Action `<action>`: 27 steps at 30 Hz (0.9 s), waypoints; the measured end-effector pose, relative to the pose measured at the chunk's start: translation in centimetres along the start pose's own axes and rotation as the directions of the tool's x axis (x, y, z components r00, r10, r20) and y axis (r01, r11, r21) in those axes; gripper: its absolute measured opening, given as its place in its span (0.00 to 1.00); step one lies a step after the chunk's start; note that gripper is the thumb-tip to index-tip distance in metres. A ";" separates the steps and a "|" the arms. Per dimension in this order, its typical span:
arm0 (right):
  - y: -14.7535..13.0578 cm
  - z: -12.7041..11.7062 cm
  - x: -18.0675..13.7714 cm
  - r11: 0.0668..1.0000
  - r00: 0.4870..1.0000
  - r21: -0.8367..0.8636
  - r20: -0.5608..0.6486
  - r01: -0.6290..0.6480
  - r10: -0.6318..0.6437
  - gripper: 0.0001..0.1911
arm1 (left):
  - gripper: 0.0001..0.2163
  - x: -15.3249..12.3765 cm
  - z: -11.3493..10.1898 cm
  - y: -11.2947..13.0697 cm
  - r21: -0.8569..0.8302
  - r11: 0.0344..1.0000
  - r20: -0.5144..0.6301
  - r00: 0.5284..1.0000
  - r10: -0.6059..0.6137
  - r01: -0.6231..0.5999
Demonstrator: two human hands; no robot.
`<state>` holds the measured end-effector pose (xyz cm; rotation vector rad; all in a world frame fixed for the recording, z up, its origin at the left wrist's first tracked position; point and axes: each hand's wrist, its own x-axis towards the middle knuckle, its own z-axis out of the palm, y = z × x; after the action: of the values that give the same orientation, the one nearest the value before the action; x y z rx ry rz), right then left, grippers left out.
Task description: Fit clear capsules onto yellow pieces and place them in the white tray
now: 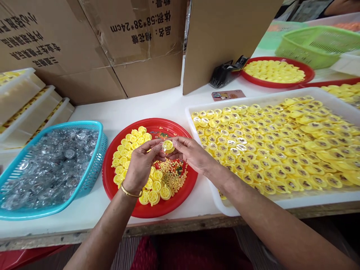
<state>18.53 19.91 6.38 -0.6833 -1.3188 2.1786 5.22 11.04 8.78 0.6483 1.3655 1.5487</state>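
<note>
Over the red plate, my right hand (191,152) pinches a small round yellow plastic piece (168,146) between thumb and fingers, its open face turned up. Touching it from the other side is my left hand (143,161), closed with thumb and fingertips around a small clear, shiny bit of plastic (164,147), mostly hidden by the fingers. Below both hands, the red plate (112,191) bears rows of similar yellow pieces (153,197) on its left side. Loose tiny pale-yellow bits (176,180) are scattered on its right side.
A blue basket (102,138) of clear plastic covers (70,153) stands left. At right, a white tray (225,206) holds many covered yellow pieces. A tape dispenser (225,75), card (228,95) and cardboard (152,75) are behind. Stacked tubs (36,101) stand far left.
</note>
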 end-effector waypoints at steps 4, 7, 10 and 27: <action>0.0 0.0 0.0 1.000 1.000 0.003 0.006 -0.002 0.002 0.11 | 0.12 0.1 0.4 0.2 0.122 0.992 -0.008 0.999 0.036 -0.035; -0.1 0.0 0.0 1.000 1.000 0.006 0.010 -0.006 0.006 0.13 | 0.11 0.3 0.6 0.2 0.178 0.983 0.004 0.999 0.053 -0.053; -0.1 0.0 -0.1 1.000 1.000 0.009 0.023 0.009 -0.009 0.14 | 0.11 0.4 0.6 0.2 0.148 0.988 0.025 0.999 0.039 -0.042; 0.1 -0.1 0.0 0.999 0.998 -0.009 0.041 0.040 -0.040 0.18 | 0.09 1.4 1.0 0.2 0.389 0.915 0.020 0.994 0.110 -0.109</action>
<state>18.59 19.97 6.28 -0.6136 -1.3538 2.1662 5.46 12.74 9.00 0.9808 1.6832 1.3699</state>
